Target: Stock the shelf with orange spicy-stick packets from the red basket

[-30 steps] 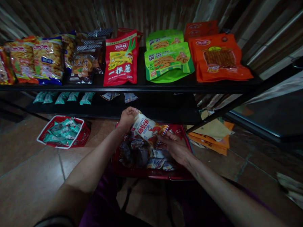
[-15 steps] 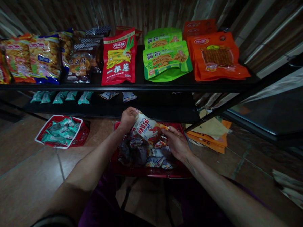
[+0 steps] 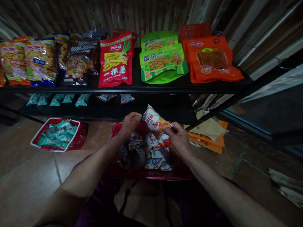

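My right hand pinches the lower right end of a white and orange snack packet with red lettering. Curled fingers of my left hand meet the packet's left edge; their grip there is partly hidden. Below the packet is a red basket, holding several small white and dark snack packets. The held packet is tilted, its striped upper end pointing up toward the shelf.
Ahead stands a black shelf rack with large snack bags on top. Its lower shelf bears several teal packets and two small white ones. A second red basket with teal packets sits left; orange packaging lies right.
The snack packet has turned more upright and shifted right in my right hand. My left hand has moved from its upper corner down to its left edge. The view has shifted slightly.
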{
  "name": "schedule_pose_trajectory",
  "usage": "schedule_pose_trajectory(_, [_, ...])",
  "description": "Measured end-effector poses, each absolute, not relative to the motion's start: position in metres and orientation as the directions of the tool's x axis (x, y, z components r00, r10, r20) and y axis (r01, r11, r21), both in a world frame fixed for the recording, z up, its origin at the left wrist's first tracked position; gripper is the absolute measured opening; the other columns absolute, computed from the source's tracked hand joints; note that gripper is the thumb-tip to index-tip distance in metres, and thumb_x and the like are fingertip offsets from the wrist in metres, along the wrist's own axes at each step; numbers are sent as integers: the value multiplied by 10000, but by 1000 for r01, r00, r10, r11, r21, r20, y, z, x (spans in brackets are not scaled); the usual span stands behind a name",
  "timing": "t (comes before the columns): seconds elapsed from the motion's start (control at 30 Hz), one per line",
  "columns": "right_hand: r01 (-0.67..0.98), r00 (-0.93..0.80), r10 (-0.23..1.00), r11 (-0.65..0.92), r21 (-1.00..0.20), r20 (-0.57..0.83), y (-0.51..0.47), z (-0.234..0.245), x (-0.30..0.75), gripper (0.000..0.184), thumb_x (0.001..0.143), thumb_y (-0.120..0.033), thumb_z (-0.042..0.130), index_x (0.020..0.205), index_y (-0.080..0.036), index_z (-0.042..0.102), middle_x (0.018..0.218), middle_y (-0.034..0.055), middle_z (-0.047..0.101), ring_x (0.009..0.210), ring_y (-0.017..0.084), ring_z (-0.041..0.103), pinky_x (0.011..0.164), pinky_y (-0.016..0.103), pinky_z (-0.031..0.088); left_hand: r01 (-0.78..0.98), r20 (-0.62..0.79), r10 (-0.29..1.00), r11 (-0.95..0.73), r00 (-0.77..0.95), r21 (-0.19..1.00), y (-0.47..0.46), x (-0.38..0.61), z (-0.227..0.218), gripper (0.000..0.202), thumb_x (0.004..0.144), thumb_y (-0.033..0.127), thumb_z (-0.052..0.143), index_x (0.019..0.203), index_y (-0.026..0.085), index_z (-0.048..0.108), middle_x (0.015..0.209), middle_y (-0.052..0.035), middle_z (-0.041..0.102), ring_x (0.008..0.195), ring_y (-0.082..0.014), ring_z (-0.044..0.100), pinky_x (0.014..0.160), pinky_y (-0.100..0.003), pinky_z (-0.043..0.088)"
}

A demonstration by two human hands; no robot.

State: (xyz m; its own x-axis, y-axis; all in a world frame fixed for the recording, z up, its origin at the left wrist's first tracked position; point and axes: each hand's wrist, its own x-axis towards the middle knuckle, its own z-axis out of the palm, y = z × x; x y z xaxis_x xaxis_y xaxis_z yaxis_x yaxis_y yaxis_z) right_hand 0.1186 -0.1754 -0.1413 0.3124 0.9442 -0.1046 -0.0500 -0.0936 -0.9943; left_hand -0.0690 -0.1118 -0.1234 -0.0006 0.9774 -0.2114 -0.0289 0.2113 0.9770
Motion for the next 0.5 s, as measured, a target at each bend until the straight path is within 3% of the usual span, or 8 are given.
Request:
schedule_pose_trajectory(0.1, [239, 205, 966, 109, -965, 160, -176, -133, 116, 174, 704, -355, 679, 641, -233, 572, 1037, 31, 679, 900, 218, 605, 793, 360, 477, -244, -350, 909, 401, 228, 883, -124, -59, -119, 324, 657, 410, 696, 858, 163, 637, 884, -59, 645, 784, -171, 612, 695, -291, 491])
schedule_pose_trajectory(0.23, [541, -63, 901, 391, -744, 429, -181, -123, 111, 118, 771, -246, 612, 658, -248, 576, 1066, 51, 676, 1056, 250, 566, 928, 461, 425, -427, -366, 880, 469, 303, 773, -130, -52, -113, 371, 606, 412, 750, 852, 171, 614, 868, -50, 629, 730, -162, 616, 699, -322, 512])
schedule_pose_trajectory(0.5, [671, -375, 789, 593, -445, 486, -185, -134, 104, 152, 829, -156, 525, 746, -241, 620, 1134, 48, 625, 1185, 243, 470, 991, 426, 420, -487, -326, 904, 425, 278, 763, -128, -53, -114, 412, 614, 450, 735, 880, 183, 569, 668, 26, 555, 528, -82, 515, 471, -188, 381])
